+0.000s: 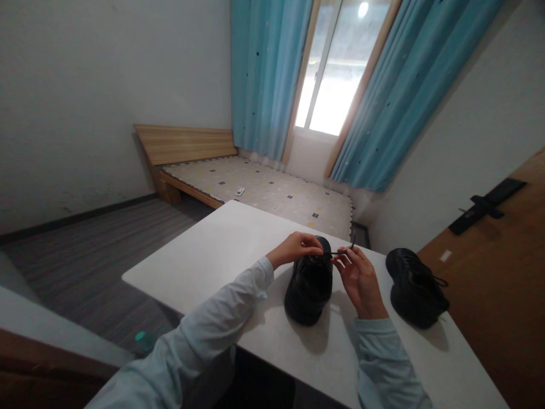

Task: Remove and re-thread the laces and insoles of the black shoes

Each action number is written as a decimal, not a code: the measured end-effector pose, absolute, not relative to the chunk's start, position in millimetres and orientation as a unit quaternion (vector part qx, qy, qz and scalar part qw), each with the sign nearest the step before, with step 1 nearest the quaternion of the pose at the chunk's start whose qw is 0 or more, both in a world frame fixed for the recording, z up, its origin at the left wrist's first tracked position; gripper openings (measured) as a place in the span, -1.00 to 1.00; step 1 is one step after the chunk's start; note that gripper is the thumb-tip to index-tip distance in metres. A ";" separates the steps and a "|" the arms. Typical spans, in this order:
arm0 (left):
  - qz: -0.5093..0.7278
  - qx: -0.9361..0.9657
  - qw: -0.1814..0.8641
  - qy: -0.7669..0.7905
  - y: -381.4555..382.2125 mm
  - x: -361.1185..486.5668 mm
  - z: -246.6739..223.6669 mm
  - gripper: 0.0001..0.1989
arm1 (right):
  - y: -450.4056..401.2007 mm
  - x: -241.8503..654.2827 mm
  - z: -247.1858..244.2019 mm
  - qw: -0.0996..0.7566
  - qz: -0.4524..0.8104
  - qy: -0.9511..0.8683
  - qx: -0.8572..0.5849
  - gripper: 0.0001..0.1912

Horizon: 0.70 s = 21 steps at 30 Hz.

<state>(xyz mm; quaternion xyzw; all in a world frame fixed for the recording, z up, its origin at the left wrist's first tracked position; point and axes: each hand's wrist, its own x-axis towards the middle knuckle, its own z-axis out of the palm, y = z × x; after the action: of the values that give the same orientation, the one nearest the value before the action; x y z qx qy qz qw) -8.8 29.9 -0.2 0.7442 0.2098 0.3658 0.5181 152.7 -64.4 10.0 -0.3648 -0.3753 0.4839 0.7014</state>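
A black shoe (309, 288) stands upright on the white table, its toe pointing away from me and its opening toward me. My left hand (298, 248) reaches over the front of the shoe, its fingers closed at the laces. To the right of the shoe, my right hand (356, 274) pinches a black shoelace (337, 253), which runs taut from the shoe to the fingers, its loose end sticking up past them. What exactly lies between the left fingertips is hard to see, but they meet at the lace.
Another black shoe (417, 289), with a lace loop, rests at the table's right side. Behind the white table (204, 255) is a bed (272, 187) with a small white remote-like object (240, 191). A wooden door (494, 272) stands on the right. A green-capped bottle (143, 339) is low at left.
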 end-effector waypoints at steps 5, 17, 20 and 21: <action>0.368 0.754 0.486 0.243 39.1 -14.9 -3.1 -0.61 | -61.9 159.8 6.7 0.710 0.492 -0.353 -0.359 -0.90; 0.381 0.486 0.771 0.157 23.8 -11.9 2.1 -0.60 | -60.3 165.1 4.0 0.715 0.556 -0.278 -0.320 -0.86; 0.380 0.417 0.820 0.098 17.7 -10.1 6.0 -0.63 | -60.8 164.4 4.3 0.712 0.552 -0.294 -0.320 -0.85; 0.382 0.398 0.829 0.089 16.0 -9.5 6.9 -0.64 | -61.0 164.2 4.3 0.712 0.548 -0.302 -0.320 -0.85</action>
<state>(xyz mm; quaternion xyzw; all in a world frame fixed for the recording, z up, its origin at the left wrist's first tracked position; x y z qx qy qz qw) -9.5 16.0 6.9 0.3982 0.0889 0.3821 0.8292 164.2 -61.0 4.3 -0.3197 -0.3020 0.5477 0.7117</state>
